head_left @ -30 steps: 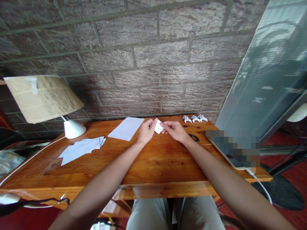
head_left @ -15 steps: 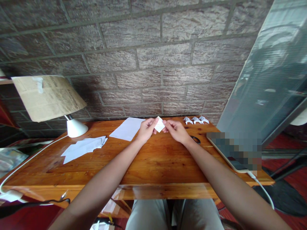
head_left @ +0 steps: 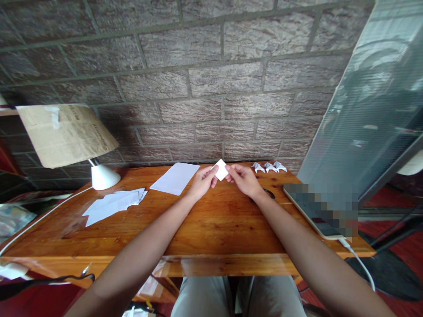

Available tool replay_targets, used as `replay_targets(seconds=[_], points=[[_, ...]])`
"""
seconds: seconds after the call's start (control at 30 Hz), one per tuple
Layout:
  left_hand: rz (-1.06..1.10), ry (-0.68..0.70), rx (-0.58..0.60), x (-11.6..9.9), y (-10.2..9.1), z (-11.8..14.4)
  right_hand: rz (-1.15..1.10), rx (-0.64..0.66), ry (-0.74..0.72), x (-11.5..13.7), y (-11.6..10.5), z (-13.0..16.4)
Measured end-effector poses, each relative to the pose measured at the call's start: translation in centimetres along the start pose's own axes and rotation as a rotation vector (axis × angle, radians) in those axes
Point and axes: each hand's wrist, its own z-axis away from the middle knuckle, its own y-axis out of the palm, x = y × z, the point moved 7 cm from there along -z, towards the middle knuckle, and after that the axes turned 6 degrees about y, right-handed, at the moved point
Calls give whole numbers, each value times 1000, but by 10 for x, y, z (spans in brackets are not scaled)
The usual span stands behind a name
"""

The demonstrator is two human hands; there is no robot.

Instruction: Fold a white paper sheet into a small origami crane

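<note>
Both hands are pinching the little folded paper square [head_left: 220, 170] now, left hand [head_left: 202, 180] and right hand [head_left: 243, 179] each with a grip clamped on a corner. It's been lifted up off the bench [head_left: 211, 220] and turned flat-on since a second ago. Three finished folded pieces [head_left: 269, 166] sit just right of the grip, a plain sheet [head_left: 175, 177] to its left.

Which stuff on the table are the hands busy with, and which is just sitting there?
In use:
small folded paper, pinched between left hand and right hand

Just lying about:
flat white sheet
pile of paper pieces
three small folded paper shapes
lamp
tablet
dark object by the right wrist
</note>
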Motion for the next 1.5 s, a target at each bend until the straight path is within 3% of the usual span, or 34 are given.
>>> replay_targets(seconds=[0.53, 0.77, 1.0, 1.17, 1.33, 1.5], points=[[238, -172, -204, 9, -12, -1, -51, -5, 69, -19, 1, -4], [312, -180, -117, 12, -6, -2, -105, -80, 38, -13, -7, -4], [203, 11, -68, 4, -8, -5, -145, -71, 40, -9, -10, -3], [309, -151, 82, 10, 7, 2, -201, -110, 61, -5, -14, -2], [413, -154, 33, 5, 9, 2, -214, -120, 76, -7, -14, -3], [418, -131, -96, 12, -3, -3, -181, -139, 87, -14, -14, -5]])
